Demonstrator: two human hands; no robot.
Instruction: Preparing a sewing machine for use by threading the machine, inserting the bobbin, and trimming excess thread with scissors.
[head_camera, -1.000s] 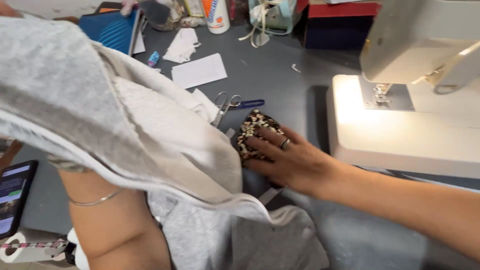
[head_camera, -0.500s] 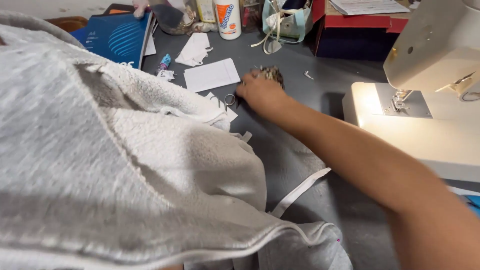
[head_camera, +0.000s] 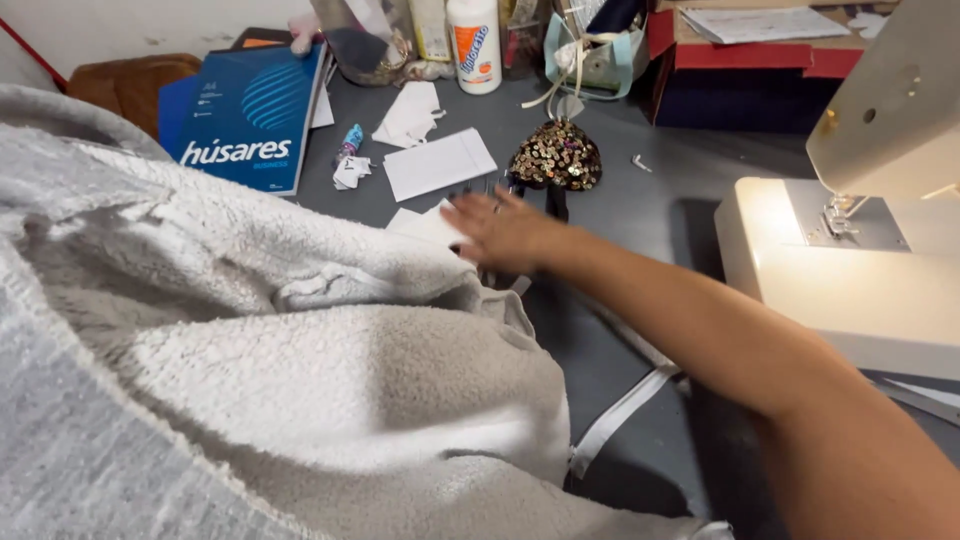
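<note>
The right hand (head_camera: 500, 232) reaches out over the grey table (head_camera: 640, 230), palm down, at the far edge of the grey fleece garment (head_camera: 300, 380) that fills the near left of the view. Its fingers (head_camera: 465, 212) are spread almost flat and hold nothing. The tips rest on or just above some white paper scraps (head_camera: 425, 222). A dark tool (head_camera: 555, 203), possibly scissors, shows only in part just beyond the hand, so I cannot tell whether the hand touches it.

The sequinned pouch (head_camera: 557, 155) sits a little farther back, close to the fingertips but apart from them. A white card (head_camera: 438, 162) lies to its left and a blue booklet (head_camera: 245, 115) at the far left. The sewing machine (head_camera: 850, 280) stands lit at the right. A white strap (head_camera: 625, 410) trails from the garment's near edge.

The left hand is out of sight, most likely under the fleece.

This looks like the reaching stage: the hand is searching among small things and has gripped none. Picking up anything here calls for curling the fingers around one item and keeping the loose paper from sliding.
</note>
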